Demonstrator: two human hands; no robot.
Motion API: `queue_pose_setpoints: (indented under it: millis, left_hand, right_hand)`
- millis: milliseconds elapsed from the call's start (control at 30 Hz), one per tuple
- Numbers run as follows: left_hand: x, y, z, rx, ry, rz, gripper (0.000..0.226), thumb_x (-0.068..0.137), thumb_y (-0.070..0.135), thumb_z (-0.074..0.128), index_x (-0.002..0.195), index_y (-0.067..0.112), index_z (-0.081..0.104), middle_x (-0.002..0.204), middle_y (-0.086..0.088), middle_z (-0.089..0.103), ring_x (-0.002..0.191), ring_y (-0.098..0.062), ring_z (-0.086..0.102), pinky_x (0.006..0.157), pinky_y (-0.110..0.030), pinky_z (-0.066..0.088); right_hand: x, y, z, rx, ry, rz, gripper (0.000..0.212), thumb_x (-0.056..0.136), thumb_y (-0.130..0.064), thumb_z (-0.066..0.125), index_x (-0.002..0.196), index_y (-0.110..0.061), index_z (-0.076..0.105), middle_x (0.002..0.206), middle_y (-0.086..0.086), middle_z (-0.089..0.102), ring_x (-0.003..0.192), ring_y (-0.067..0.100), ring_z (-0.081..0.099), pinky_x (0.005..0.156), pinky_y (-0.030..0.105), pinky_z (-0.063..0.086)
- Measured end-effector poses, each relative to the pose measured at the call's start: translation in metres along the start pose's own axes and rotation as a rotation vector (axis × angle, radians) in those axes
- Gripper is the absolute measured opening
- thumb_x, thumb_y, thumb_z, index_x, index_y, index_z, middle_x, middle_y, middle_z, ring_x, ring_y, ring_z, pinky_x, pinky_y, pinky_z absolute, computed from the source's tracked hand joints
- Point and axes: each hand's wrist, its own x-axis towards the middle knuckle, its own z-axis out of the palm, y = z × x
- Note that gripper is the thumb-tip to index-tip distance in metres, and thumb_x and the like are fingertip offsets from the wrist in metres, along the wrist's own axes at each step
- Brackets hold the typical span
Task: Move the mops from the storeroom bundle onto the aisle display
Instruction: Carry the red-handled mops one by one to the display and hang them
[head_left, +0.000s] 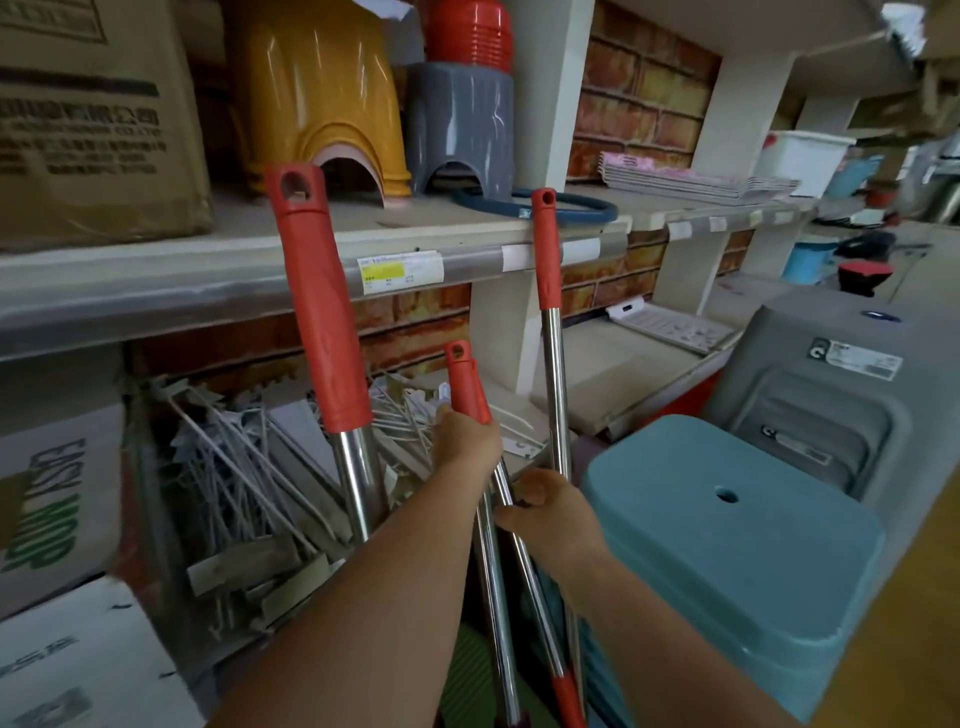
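Three mops with red grips and shiny steel poles stand upright before the shelving. The nearest mop handle (322, 306) leans at the left, its pole running down past my left forearm. A tall mop handle (546, 260) rests against the shelf edge. The short middle mop (466, 379) leans left, and my left hand (465, 441) is wrapped around the base of its red grip. My right hand (545, 512) closes on steel poles lower down, beside the tall mop's pole. The mop heads are hidden below the frame.
A teal plastic stool (737, 545) stands close on the right, a grey plastic bin (821, 395) behind it. The shelf edge (208, 291) runs across, with yellow and grey stools above. Metal hooks and cardboard boxes fill the lower left shelf.
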Motion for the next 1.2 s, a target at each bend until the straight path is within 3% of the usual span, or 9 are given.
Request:
queue_pose_setpoints:
  millis: [167, 300, 367, 467, 567, 700, 867, 1033, 1200]
  left_hand:
    - [0.005, 0.006, 0.001, -0.058, -0.002, 0.027, 0.048, 0.091, 0.021, 0.055, 0.135, 0.011, 0.038, 0.127, -0.015, 0.055, 0.108, -0.033, 0.057, 0.083, -0.035, 0.044]
    - [-0.005, 0.009, -0.007, 0.039, -0.002, 0.088, 0.039, 0.092, 0.024, 0.053, 0.127, 0.011, 0.044, 0.122, -0.013, 0.058, 0.106, -0.033, 0.058, 0.085, -0.037, 0.045]
    - [-0.016, 0.016, -0.012, 0.063, -0.005, 0.105, 0.04, 0.09, 0.025, 0.055, 0.126, 0.011, 0.045, 0.12, -0.012, 0.059, 0.104, -0.032, 0.059, 0.083, -0.035, 0.045]
    - [-0.044, 0.028, -0.019, 0.115, -0.025, 0.136, 0.043, 0.087, 0.029, 0.058, 0.125, 0.013, 0.045, 0.117, -0.011, 0.06, 0.101, -0.031, 0.06, 0.081, -0.034, 0.047]
    - [-0.08, 0.045, -0.027, 0.161, -0.089, 0.171, 0.044, 0.082, 0.031, 0.062, 0.121, 0.015, 0.048, 0.11, -0.007, 0.062, 0.094, -0.027, 0.059, 0.077, -0.032, 0.045]
    - [-0.143, 0.074, -0.042, 0.224, -0.158, 0.213, 0.038, 0.075, 0.03, 0.069, 0.107, 0.017, 0.053, 0.104, -0.006, 0.063, 0.093, -0.027, 0.061, 0.081, -0.033, 0.05]
    - [-0.248, 0.104, -0.058, 0.254, -0.214, 0.272, 0.042, 0.073, 0.026, 0.073, 0.108, 0.017, 0.053, 0.107, -0.005, 0.062, 0.095, -0.023, 0.06, 0.075, -0.031, 0.05]
    - [-0.349, 0.12, -0.074, 0.266, -0.236, 0.297, 0.046, 0.071, 0.026, 0.077, 0.108, 0.018, 0.051, 0.109, -0.003, 0.061, 0.104, -0.025, 0.059, 0.094, -0.041, 0.05]
    - [-0.426, 0.125, -0.084, 0.28, -0.288, 0.33, 0.048, 0.073, 0.027, 0.075, 0.116, 0.019, 0.054, 0.111, -0.002, 0.063, 0.104, -0.023, 0.06, 0.094, -0.041, 0.05]
  right_hand:
    - [-0.004, 0.009, 0.002, -0.001, -0.011, 0.02, 0.053, 0.081, -0.014, 0.067, 0.13, -0.013, 0.047, 0.105, -0.004, 0.052, 0.096, 0.012, 0.051, 0.08, 0.02, 0.037]
    - [-0.013, 0.009, -0.008, 0.032, -0.001, 0.026, 0.05, 0.08, -0.013, 0.068, 0.126, -0.012, 0.049, 0.091, -0.013, 0.054, 0.09, 0.01, 0.051, 0.078, 0.018, 0.039]
    - [-0.021, 0.008, -0.017, 0.016, -0.004, 0.034, 0.056, 0.08, -0.013, 0.068, 0.131, -0.012, 0.046, 0.111, -0.004, 0.058, 0.098, 0.014, 0.054, 0.075, 0.017, 0.043]
    - [-0.038, 0.006, -0.031, -0.022, -0.001, 0.032, 0.061, 0.079, -0.014, 0.07, 0.134, -0.013, 0.044, 0.13, 0.007, 0.053, 0.116, 0.02, 0.053, 0.091, 0.024, 0.043]
    - [-0.063, -0.001, -0.05, 0.0, 0.01, 0.017, 0.06, 0.078, -0.014, 0.071, 0.133, -0.012, 0.046, 0.123, 0.007, 0.055, 0.112, 0.019, 0.054, 0.093, 0.026, 0.044]
    - [-0.112, -0.013, -0.084, -0.008, -0.006, -0.041, 0.053, 0.079, -0.016, 0.07, 0.127, -0.012, 0.05, 0.11, 0.001, 0.056, 0.095, 0.01, 0.052, 0.078, 0.018, 0.037]
    - [-0.192, -0.018, -0.134, 0.029, -0.076, -0.092, 0.058, 0.079, -0.019, 0.071, 0.13, -0.014, 0.046, 0.107, -0.003, 0.052, 0.097, 0.009, 0.05, 0.062, 0.006, 0.039]
    - [-0.276, -0.021, -0.173, 0.042, -0.23, -0.176, 0.032, 0.083, -0.012, 0.065, 0.114, -0.014, 0.057, 0.094, 0.002, 0.059, 0.086, 0.012, 0.056, 0.067, 0.011, 0.043]
    - [-0.337, -0.02, -0.194, 0.032, -0.292, -0.221, 0.012, 0.084, -0.019, 0.065, 0.095, -0.02, 0.061, 0.076, -0.005, 0.057, 0.082, 0.012, 0.056, 0.094, 0.037, 0.047]
